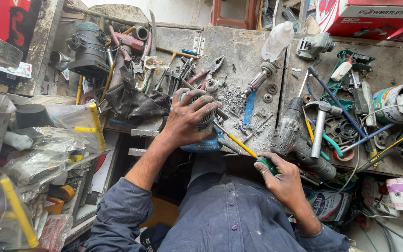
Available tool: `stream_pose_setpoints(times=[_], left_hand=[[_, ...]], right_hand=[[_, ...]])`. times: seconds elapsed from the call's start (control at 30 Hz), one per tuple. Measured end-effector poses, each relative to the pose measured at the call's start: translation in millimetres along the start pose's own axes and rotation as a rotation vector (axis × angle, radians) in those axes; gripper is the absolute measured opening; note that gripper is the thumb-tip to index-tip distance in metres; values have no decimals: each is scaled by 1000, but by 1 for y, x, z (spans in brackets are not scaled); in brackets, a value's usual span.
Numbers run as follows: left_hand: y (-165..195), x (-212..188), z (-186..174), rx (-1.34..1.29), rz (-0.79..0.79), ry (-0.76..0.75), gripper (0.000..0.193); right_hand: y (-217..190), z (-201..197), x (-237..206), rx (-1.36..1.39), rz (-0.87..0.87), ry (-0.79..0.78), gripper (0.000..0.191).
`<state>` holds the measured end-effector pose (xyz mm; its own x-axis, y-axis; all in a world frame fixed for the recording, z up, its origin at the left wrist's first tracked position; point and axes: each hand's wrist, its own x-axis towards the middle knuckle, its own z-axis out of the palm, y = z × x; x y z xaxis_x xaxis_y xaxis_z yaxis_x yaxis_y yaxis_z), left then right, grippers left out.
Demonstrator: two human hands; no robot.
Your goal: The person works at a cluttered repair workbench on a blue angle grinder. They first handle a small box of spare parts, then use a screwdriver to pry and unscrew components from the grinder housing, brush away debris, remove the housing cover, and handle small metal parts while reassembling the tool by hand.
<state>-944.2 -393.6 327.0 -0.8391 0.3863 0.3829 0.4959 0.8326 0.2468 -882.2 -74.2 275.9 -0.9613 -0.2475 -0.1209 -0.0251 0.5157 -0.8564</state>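
My left hand (pixel 188 117) is clamped over a blue power tool body (pixel 207 143) with a grey ribbed motor part (pixel 205 117) at the bench's front edge. My right hand (pixel 281 177) grips the green handle of a screwdriver (pixel 240 144). Its yellow shaft slants up and left, and the tip goes under my left hand at the motor part, where it is hidden. Both hands are smeared with dark grease.
The grimy workbench (pixel 239 51) is strewn with pliers (pixel 209 69), a motor armature (pixel 259 80), bearings, a hammer (pixel 320 122), a grey drill (pixel 289 126), a clear bottle (pixel 277 41) and wires. Plastic bags (pixel 52 144) are piled at left. Red boxes (pixel 374 16) stand at the back.
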Motion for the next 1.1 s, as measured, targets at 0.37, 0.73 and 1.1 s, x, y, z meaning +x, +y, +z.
stream_pose_setpoints(times=[0.37, 0.73, 1.1], left_hand=[[5, -15, 21, 102, -103, 191, 77], [34, -58, 84, -291, -517, 649, 121], [34, -65, 80, -218, -471, 647, 125]], right_hand=[[62, 17, 34, 560, 152, 179, 46], [46, 42, 139, -194, 2, 284, 54], [36, 54, 145, -209, 20, 234, 63]])
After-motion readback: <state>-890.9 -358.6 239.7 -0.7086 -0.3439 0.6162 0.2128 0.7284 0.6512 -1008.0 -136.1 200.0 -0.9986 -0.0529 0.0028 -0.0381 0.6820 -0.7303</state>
